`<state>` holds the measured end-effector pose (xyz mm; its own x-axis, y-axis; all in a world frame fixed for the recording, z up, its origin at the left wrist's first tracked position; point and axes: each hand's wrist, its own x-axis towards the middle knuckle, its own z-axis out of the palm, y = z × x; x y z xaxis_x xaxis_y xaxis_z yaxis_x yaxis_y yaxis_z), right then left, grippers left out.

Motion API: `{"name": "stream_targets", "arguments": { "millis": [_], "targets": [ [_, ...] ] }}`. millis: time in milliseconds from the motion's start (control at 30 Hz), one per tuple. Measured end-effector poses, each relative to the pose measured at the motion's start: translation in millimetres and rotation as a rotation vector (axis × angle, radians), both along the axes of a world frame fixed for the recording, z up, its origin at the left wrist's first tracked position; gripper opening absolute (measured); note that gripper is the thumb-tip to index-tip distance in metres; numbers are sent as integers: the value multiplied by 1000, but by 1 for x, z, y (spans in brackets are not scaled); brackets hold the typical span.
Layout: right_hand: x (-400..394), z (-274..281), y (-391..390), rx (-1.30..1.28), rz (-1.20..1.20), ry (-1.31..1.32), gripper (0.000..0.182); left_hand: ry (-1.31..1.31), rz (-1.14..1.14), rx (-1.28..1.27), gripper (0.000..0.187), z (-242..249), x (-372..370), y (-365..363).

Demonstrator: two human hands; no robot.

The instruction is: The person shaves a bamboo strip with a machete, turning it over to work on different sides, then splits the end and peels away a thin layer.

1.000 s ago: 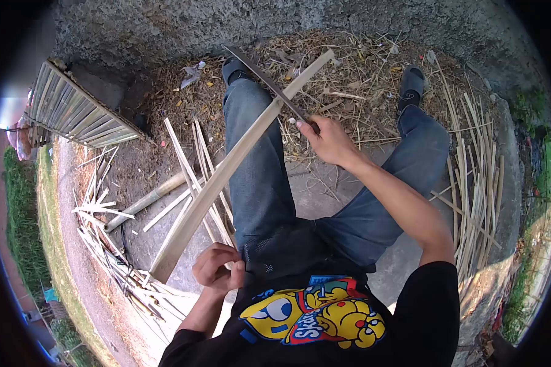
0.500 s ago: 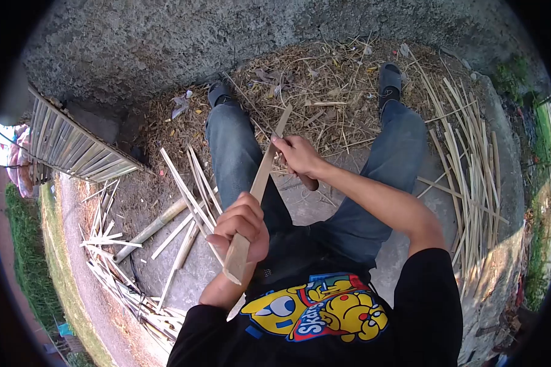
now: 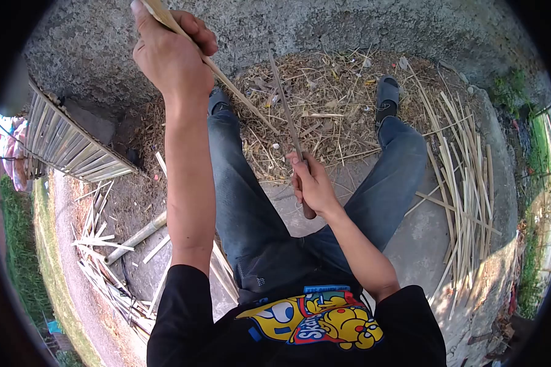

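I see a rough wall (image 3: 349, 30) across the top, dry litter (image 3: 330, 131) along its foot, and a pile of pale strips (image 3: 462, 189) beside the right leg (image 3: 393, 168). The long wooden strip (image 3: 239, 92) slants down from upper left, its lower end near the knife (image 3: 283, 101) and, as far as I can judge, apart from it. Half a second ago that strip reached low from hand to hand; now the left hand (image 3: 174, 58) has carried it up and forward — so I judge it free of the blade. Those fingers are wrapped round the strip; the right hand (image 3: 317, 186) is curled round the knife's handle.
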<state>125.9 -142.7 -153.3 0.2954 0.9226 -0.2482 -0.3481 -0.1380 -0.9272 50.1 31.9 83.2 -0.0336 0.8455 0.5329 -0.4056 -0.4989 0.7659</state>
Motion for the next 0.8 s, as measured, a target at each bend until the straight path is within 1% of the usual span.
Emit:
{"name": "stream_targets", "arguments": {
  "millis": [33, 100, 133, 200, 267, 300, 333, 367, 433, 467, 500, 533, 567, 600, 633, 667, 700, 733, 767, 800],
  "targets": [
    [0, -5, 1, -4, 0, 3, 38, 3, 0, -4, 62, -7, 5, 8],
    [4, -11, 4, -101, 51, -19, 50, 14, -79, -32, 55, -34, 17, 30],
    [8, -6, 7, -101, 52, -20, 50, -27, -105, 6, 53, -42, 24, 36],
    [18, 13, 14, -106, 75, -180, 56, -56, -110, 24, 52, -48, 23, 50],
    [24, 51, 20, 134, -65, -134, 54, -77, -144, 42, 48, -50, 19, 56],
    [27, 80, 22, 261, -142, -103, 54, -68, -142, 24, 48, -52, 15, 58],
    [28, 106, 25, 386, -218, -73, 54, -79, -190, 55, 47, -54, 9, 59],
    [29, 122, 28, 368, -219, -66, 54, -90, -239, 87, 46, -55, 4, 62],
    [26, 139, 36, 657, -354, -19, 56, -108, -251, 110, 45, -58, -6, 65],
    [16, 125, 43, 616, -362, -6, 56, -119, -277, 98, 45, -58, -12, 65],
    [3, 100, 51, 583, -371, 5, 57, -132, -305, 92, 45, -56, -15, 63],
    [-12, 54, 58, 377, -227, -92, 57, -100, -223, 94, 45, -51, -10, 49],
    [-24, -5, 65, 177, -89, -189, 57, -104, -234, 110, 45, -49, -10, 45],
    [-31, -76, 68, -38, 9, -404, 57, -61, -137, 83, 46, -51, -10, 44],
    [-32, -118, 71, -256, 101, -616, 56, -22, -40, 62, 46, -54, -11, 44],
    [-22, -104, 71, -232, 74, -617, 56, -132, -106, 18, 46, -56, -25, 54],
    [-7, -78, 66, -265, -13, -225, 56, -135, -122, 46, 46, -54, -31, 60],
    [4, -49, 59, -303, -72, 161, 56, -145, -109, 21, 47, -55, -39, 63],
    [13, -19, 56, -174, -89, 124, 56, -155, -88, -20, 47, -59, -47, 62],
    [22, 15, 54, -56, -101, 90, 57, -188, -125, -29, 45, -61, -49, 66]
  ]
}}
